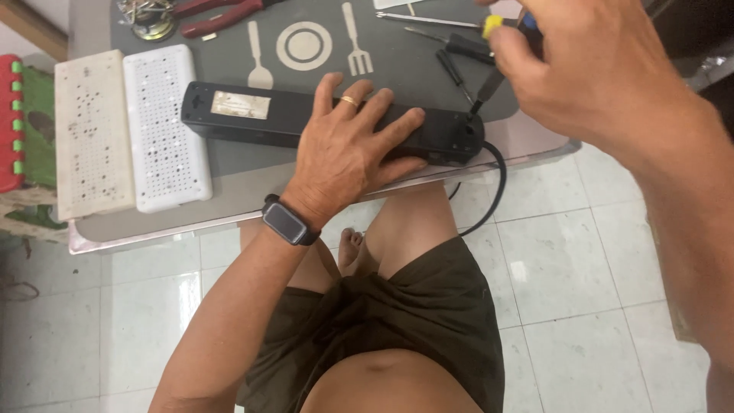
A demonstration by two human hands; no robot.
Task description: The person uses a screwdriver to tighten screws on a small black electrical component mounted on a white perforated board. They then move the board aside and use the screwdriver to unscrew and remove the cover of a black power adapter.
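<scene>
Two perforated white panels (130, 130) left; red-handled pliers (222, 17) top; spare screwdrivers (451, 46) on grey mat (306, 76).

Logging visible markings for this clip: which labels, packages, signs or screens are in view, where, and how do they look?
Label: pale silvery rectangle stuck on the left part of the black box under the left hand.
Screen: dark, unlit oblong face of the wristband on the left wrist.
No packages or signs.

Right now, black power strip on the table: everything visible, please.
The black power strip is a long, matte, plastic-looking bar lying flat along the table edge, with a pale label near its left end. Its black cable hangs off the right end. The left hand presses its middle; the right hand sets a screwdriver into its right end.
</scene>
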